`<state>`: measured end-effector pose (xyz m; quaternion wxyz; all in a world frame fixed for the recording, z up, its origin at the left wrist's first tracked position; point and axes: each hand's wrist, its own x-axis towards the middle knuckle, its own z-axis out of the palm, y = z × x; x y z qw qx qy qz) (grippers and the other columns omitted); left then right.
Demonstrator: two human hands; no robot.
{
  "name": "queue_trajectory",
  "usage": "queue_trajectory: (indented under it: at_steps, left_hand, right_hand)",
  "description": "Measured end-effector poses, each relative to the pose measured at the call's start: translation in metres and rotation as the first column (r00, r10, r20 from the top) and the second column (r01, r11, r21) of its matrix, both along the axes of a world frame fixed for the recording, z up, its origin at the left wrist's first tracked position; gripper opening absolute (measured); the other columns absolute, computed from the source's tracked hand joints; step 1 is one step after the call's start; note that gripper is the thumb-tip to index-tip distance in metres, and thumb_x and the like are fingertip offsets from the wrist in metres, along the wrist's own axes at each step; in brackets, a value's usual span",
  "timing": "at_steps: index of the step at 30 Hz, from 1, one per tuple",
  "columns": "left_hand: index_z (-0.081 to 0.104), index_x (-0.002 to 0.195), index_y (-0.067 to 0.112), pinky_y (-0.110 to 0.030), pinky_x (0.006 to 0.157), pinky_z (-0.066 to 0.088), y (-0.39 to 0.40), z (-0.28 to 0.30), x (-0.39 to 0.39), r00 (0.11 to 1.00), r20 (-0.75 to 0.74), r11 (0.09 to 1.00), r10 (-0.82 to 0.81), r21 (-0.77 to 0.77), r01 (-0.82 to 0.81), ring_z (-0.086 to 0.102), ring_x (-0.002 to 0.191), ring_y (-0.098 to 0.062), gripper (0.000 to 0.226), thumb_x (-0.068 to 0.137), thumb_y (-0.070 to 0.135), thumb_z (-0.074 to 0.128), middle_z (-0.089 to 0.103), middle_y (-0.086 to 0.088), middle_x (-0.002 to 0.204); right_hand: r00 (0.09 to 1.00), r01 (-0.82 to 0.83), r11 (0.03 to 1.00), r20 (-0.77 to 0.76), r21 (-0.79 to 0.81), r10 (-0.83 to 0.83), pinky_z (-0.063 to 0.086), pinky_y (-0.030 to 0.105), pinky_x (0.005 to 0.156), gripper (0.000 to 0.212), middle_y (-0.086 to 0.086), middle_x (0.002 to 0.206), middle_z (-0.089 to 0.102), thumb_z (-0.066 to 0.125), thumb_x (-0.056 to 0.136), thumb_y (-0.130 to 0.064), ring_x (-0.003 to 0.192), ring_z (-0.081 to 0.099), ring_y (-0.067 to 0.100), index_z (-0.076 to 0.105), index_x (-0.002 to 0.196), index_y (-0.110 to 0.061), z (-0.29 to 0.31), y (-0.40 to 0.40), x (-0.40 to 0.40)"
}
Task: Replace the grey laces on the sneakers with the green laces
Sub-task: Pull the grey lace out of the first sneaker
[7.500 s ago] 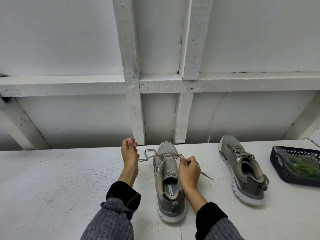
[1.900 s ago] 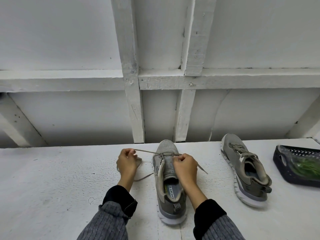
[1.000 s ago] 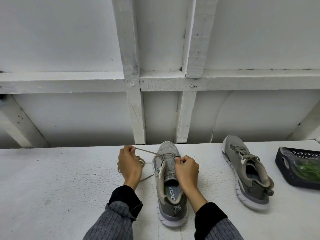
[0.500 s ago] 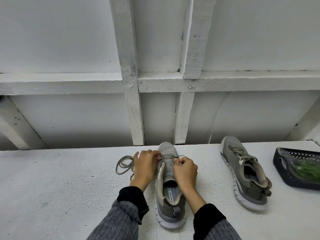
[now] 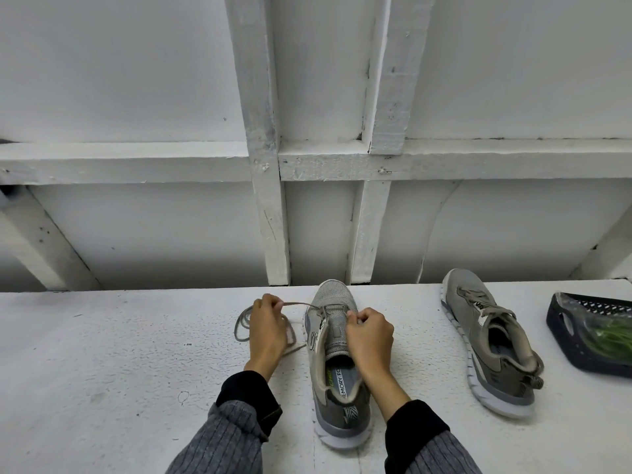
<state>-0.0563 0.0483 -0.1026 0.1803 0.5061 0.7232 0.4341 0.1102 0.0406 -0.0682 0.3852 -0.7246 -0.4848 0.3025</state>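
Note:
A grey sneaker [image 5: 338, 388] stands toe-away on the white table [image 5: 102, 371] in front of me. Its grey lace [image 5: 297, 304] is almost out of the eyelets; one stretch runs taut from the toe eyelets to my left hand [image 5: 268, 331], which pinches it left of the shoe, with loose loops lying beside that hand. My right hand [image 5: 369, 333] grips the shoe's upper right edge by the tongue. A second grey sneaker [image 5: 492, 347], still laced, lies to the right. Green laces [image 5: 612, 340] lie in a clear bag inside a dark basket.
The dark perforated basket [image 5: 561, 333] stands at the table's right edge. A white wall with painted wooden beams [image 5: 270, 213] rises just behind the table's far edge.
My left hand has moved left from the shoe's eyelets, drawing the grey lace out taut. My right hand has stayed on the shoe.

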Motion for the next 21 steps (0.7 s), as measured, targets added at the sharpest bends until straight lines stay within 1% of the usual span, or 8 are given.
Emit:
queue_trajectory:
  at_steps: [2,5,8,10,12,15,18,21]
  left_hand:
    - [0.053,0.095,0.008,-0.028,0.071,0.034,-0.001,-0.004,-0.002,1.0,0.026,0.999,0.015,-0.03,-0.014,0.052,0.09,-0.024,0.011,0.098,0.003,0.043,0.055,-0.008,0.097]
    - [0.051,0.094,0.006,-0.035,0.07,0.043,-0.002,-0.008,-0.001,0.984,0.055,0.983,0.169,-0.08,-0.164,0.056,0.088,-0.026,0.007,0.094,0.004,0.044,0.06,-0.009,0.095]
    - [0.053,0.099,0.001,-0.033,0.071,0.039,-0.001,-0.011,-0.002,0.961,0.077,0.961,0.264,-0.108,-0.255,0.057,0.092,-0.028,0.013,0.096,0.01,0.043,0.061,-0.009,0.097]
    - [0.057,0.093,0.006,-0.032,0.073,0.038,-0.001,-0.013,-0.004,0.969,0.04,0.964,0.245,-0.12,-0.239,0.057,0.093,-0.027,0.015,0.096,0.012,0.044,0.062,-0.006,0.097]
    - [0.061,0.087,0.013,-0.033,0.076,0.04,-0.002,-0.014,-0.004,0.975,-0.065,0.968,0.214,-0.118,-0.221,0.058,0.092,-0.023,0.016,0.094,0.016,0.047,0.063,0.0,0.095]
    - [0.065,0.083,0.022,-0.041,0.085,0.046,-0.005,-0.015,-0.003,0.979,-0.135,0.971,0.156,-0.161,-0.177,0.06,0.093,-0.022,0.019,0.093,0.023,0.049,0.065,0.007,0.091]
    - [0.067,0.09,0.026,-0.044,0.092,0.039,-0.006,-0.015,-0.002,0.984,-0.165,0.96,0.067,-0.257,-0.108,0.059,0.098,-0.023,0.02,0.096,0.029,0.048,0.069,0.006,0.094]
    - [0.068,0.091,0.024,-0.042,0.092,0.032,-0.008,-0.006,0.0,0.983,-0.183,0.95,-0.006,-0.307,-0.052,0.056,0.095,-0.023,0.022,0.098,0.029,0.048,0.069,0.006,0.092]
  right_hand:
    - [1.0,-0.009,1.0,0.012,-0.001,0.009,0.043,0.028,0.062,0.025,0.008,0.071,0.064,0.061,0.091,-0.023,0.07,0.06,0.027,0.06,0.071,-0.01,-0.001,0.0,-0.002]
    - [1.0,-0.007,1.0,0.014,-0.001,0.007,0.045,0.03,0.063,0.024,0.008,0.072,0.064,0.061,0.091,-0.024,0.07,0.06,0.028,0.06,0.071,-0.01,0.0,0.0,-0.003]
    - [1.0,-0.003,1.0,0.012,0.001,0.003,0.044,0.029,0.062,0.023,0.008,0.072,0.064,0.061,0.091,-0.024,0.07,0.06,0.027,0.061,0.072,-0.01,0.0,0.0,-0.001]
    - [1.0,-0.005,1.0,0.022,0.003,0.005,0.044,0.029,0.062,0.023,0.008,0.072,0.064,0.061,0.091,-0.024,0.07,0.06,0.027,0.061,0.072,-0.01,-0.001,0.0,0.0]
    - [0.999,-0.017,1.0,0.051,0.012,0.016,0.046,0.031,0.063,0.023,0.009,0.074,0.065,0.061,0.09,-0.025,0.072,0.061,0.028,0.061,0.073,-0.01,0.0,-0.001,-0.001]
    - [0.991,-0.057,0.998,0.121,0.026,0.054,0.051,0.033,0.066,0.019,0.007,0.078,0.066,0.061,0.09,-0.027,0.075,0.062,0.028,0.063,0.078,-0.013,0.0,-0.002,-0.004]
    - [0.969,-0.134,0.99,0.214,0.031,0.125,0.054,0.034,0.069,0.011,0.007,0.087,0.066,0.062,0.088,-0.024,0.08,0.064,0.026,0.067,0.089,-0.013,0.001,-0.004,-0.003]
    - [0.933,-0.206,0.978,0.307,0.023,0.189,0.048,0.028,0.066,0.013,0.011,0.093,0.068,0.059,0.09,-0.012,0.085,0.065,0.027,0.07,0.097,-0.008,0.003,0.001,0.004]
